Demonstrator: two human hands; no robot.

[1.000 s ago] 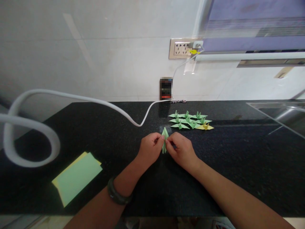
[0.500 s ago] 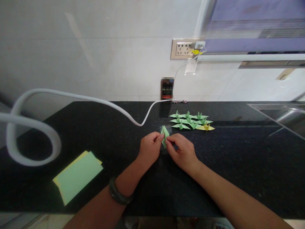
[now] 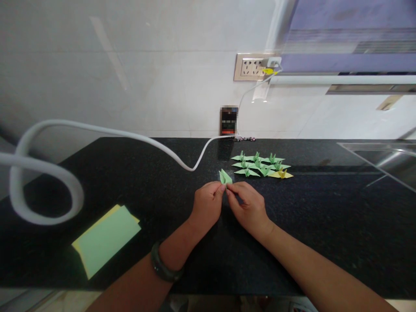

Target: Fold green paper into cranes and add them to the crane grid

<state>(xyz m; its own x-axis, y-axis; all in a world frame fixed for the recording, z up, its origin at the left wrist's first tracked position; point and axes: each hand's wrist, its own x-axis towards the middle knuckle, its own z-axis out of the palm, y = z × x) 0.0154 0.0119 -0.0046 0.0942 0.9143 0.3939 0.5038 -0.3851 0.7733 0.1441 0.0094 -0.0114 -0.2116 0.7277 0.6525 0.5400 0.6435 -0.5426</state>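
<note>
A small piece of folded green origami paper (image 3: 225, 177) is pinched between my two hands above the dark counter. My left hand (image 3: 208, 203) grips its lower left side with thumb and fingers. On the lower right, my right hand (image 3: 247, 203) pinches it too, the fingertips of both hands nearly touching. The fingers cover its lower part. Just beyond my right hand stand several green paper cranes (image 3: 256, 164) in close rows, with a yellow paper crane (image 3: 282, 174) at the front right corner.
Green and yellow paper sheets (image 3: 108, 242) lie stacked at the left on the black counter (image 3: 156, 186). A thick white cable (image 3: 130, 135) loops in from the left. A phone-like device (image 3: 229, 120), blurred, leans on the wall below a socket (image 3: 250, 67). A metal sink (image 3: 390, 156) is at right.
The folded paper's lower end no longer shows below the fingers, and its upper part has spread and tilted. My left hand has shifted slightly right, its fingers now closer to my right hand's.
</note>
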